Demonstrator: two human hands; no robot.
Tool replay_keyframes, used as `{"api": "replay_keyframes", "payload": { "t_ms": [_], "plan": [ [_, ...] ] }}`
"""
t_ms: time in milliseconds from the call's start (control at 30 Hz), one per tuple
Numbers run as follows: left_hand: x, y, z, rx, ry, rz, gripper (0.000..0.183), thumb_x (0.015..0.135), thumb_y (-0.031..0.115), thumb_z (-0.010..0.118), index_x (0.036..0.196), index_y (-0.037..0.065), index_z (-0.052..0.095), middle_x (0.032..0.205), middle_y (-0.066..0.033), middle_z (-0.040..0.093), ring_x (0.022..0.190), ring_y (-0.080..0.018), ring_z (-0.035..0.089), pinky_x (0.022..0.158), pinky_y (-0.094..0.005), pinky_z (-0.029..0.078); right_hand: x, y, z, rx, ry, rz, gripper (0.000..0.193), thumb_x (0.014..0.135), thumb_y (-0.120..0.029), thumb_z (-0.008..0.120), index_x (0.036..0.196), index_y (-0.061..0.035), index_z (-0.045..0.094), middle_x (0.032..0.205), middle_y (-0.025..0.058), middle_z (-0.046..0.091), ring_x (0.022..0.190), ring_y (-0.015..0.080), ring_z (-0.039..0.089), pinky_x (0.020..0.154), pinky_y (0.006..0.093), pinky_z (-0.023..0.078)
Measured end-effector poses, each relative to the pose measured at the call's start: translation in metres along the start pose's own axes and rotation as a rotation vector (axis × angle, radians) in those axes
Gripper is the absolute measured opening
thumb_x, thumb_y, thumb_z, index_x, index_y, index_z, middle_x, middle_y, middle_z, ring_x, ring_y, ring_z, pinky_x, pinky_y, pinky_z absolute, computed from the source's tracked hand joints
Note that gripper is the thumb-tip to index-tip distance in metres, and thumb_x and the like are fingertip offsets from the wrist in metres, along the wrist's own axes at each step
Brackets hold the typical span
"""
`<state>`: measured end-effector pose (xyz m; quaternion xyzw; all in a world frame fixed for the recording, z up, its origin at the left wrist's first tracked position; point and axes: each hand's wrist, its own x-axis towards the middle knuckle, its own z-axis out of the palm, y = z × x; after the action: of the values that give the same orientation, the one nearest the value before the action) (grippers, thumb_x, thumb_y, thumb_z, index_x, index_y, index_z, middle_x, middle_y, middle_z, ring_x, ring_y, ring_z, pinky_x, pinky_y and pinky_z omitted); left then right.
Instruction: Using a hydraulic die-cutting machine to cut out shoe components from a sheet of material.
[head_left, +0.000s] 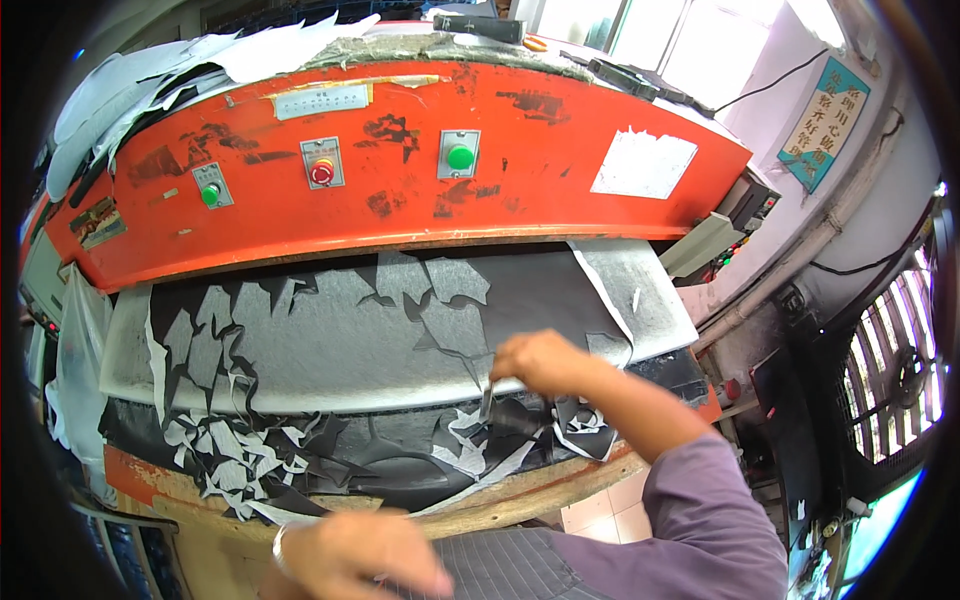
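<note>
At the middle right, my right hand [540, 362] reaches over the press bed with its fingers pinched together. A thin dark scrap of sheet [487, 400] hangs from the fingertips. Beneath lies a black sheet [540, 300] with a grey fabric-like side, cut into ragged gaps, on a pale cutting board [130, 340]. Low in the picture, my left hand [365, 555] is held in front of my body, near the wooden front edge; motion smears its fingers. Black and white offcuts [235, 455] pile up along the front of the bed, closest to the left hand.
Behind the bed rises the orange press head [400, 205] with a red button [321, 172] and green buttons [460, 157]. Large pale sheets [270, 50] lie on top. A wooden rail [520, 495] borders the front. A control box [745, 205] sits at the right end.
</note>
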<state>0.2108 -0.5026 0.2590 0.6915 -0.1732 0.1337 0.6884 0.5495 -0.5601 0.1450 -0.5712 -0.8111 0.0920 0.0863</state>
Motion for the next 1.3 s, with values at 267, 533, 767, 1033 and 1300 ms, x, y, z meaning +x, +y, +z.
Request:
{"api": "replay_keyframes", "payload": {
  "t_ms": [267,533,767,1033,1300],
  "plan": [
    [0.057,-0.201,-0.001,0.439,0.595,-0.466,0.029,0.083,0.024,0.072,0.104,0.005,0.068,0.102,-0.0096,0.066,0.089,-0.0183,0.063,0.079,-0.0309,0.049,0.057,0.122,0.006,-0.353,-0.196,-0.325,0.015,0.076,-0.013,0.057,0.082,-0.0186,0.069,0.09,-0.0011,0.062,0.094,0.0224,0.06,0.071,0.0362,0.054],
    [0.093,-0.298,-0.024,0.715,0.809,-0.511,0.028,0.08,0.016,0.064,0.105,0.006,0.057,0.112,-0.0129,0.063,0.102,-0.0308,0.057,0.095,-0.0427,0.04,-0.006,0.129,0.046,0.132,0.445,0.229,0.045,0.08,-0.02,0.068,0.123,-0.0123,0.059,0.13,0.0129,0.056,0.121,0.0324,0.049,0.104,0.0425,0.035],
    [0.139,-0.333,-0.041,0.955,0.798,-0.618,0.043,0.081,0.008,0.054,0.121,0.005,0.04,0.129,-0.0159,0.057,0.134,-0.0274,0.04,0.113,-0.0503,0.018,-0.059,0.119,0.086,0.194,0.36,0.564,0.065,0.077,-0.037,0.075,0.132,-0.0129,0.051,0.139,0.0156,0.048,0.137,0.0316,0.036,0.11,0.0493,0.025],
    [0.125,-0.338,-0.04,0.878,0.687,-0.528,0.041,0.078,0.005,0.052,0.117,0.003,0.039,0.127,-0.0155,0.059,0.132,-0.0281,0.043,0.113,-0.05,0.019,-0.068,0.154,0.085,0.303,0.277,0.421,0.039,0.076,-0.024,0.076,0.111,-0.0127,0.063,0.13,0.0109,0.057,0.135,0.027,0.04,0.112,0.0477,0.024],
    [0.13,-0.355,-0.057,0.986,0.755,-0.493,0.043,0.075,0.003,0.052,0.116,0.004,0.039,0.131,-0.0163,0.056,0.134,-0.0289,0.041,0.11,-0.0455,0.023,-0.05,0.18,0.082,0.327,0.166,0.347,0.04,0.081,-0.022,0.071,0.118,-0.0137,0.06,0.134,0.0107,0.055,0.137,0.0273,0.037,0.113,0.048,0.021]
  ]
}}
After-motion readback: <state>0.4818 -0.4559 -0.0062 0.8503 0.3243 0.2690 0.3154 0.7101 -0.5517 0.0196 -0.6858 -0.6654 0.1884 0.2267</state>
